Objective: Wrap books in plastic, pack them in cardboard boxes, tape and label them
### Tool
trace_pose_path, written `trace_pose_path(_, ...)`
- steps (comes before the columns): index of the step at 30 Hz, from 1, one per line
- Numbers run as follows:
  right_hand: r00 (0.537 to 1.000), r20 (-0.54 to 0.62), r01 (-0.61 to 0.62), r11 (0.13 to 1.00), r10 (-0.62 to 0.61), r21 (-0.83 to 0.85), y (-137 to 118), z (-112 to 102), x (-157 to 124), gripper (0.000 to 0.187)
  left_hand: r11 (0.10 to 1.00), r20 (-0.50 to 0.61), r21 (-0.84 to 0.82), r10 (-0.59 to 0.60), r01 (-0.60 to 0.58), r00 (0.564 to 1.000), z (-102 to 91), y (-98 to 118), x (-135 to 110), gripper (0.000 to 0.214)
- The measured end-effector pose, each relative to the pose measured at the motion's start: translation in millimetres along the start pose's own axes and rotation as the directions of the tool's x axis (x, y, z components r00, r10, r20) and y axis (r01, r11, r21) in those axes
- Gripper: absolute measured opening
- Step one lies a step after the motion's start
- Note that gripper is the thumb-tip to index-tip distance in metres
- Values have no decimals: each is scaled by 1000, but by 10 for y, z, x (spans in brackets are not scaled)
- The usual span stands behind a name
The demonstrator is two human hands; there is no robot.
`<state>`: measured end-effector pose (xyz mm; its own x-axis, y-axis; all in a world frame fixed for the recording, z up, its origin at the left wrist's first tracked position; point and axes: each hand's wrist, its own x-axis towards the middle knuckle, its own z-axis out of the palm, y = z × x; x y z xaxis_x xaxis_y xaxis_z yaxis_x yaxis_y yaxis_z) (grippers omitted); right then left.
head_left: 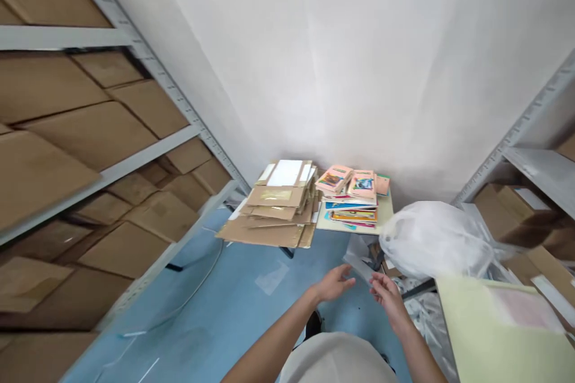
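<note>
A translucent plastic bag (360, 264) hangs in front of me, thin and see-through. My right hand (387, 296) is closed in a pinch on its lower right edge. To the left of the bag, my left hand (333, 283) is open, with the thumb and fingers apart and curved near the plastic; whether a fingertip touches it I cannot tell. Beyond both hands, a stack of picture books (351, 200) with pink covers on top lies on a small pale table (385, 206). Left of the books is a pile of flattened cardboard (274, 206) with a white sheet on top.
Racks with cardboard boxes (90, 131) rise on the left, and another shelf (545, 173) stands on the right. A bulging clear plastic bag (435, 239) sits beside a pale yellow table (503, 335). A cable (209, 278) and a plastic sheet (272, 279) lie on the blue floor.
</note>
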<state>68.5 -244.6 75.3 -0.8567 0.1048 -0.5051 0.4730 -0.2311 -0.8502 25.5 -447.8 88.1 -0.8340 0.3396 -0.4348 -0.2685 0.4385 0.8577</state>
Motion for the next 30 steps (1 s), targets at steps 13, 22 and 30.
trace_pose_path(13,956,291,66,958,19,-280,113,2013,693,45,874,-434,-483,-193,-47,880,-1958,-899,-114,38)
trace_pose_path(22,954,244,253,900,-173,-353,-43,2899,1776,50,613,-531,-762,-405,-210,745,-2411,-882,453,44)
trace_pose_path(30,958,250,203,952,-144,-229,-102,3373,2295,61,520,-529,-826,-585,-217,614,-2604,-865,807,51)
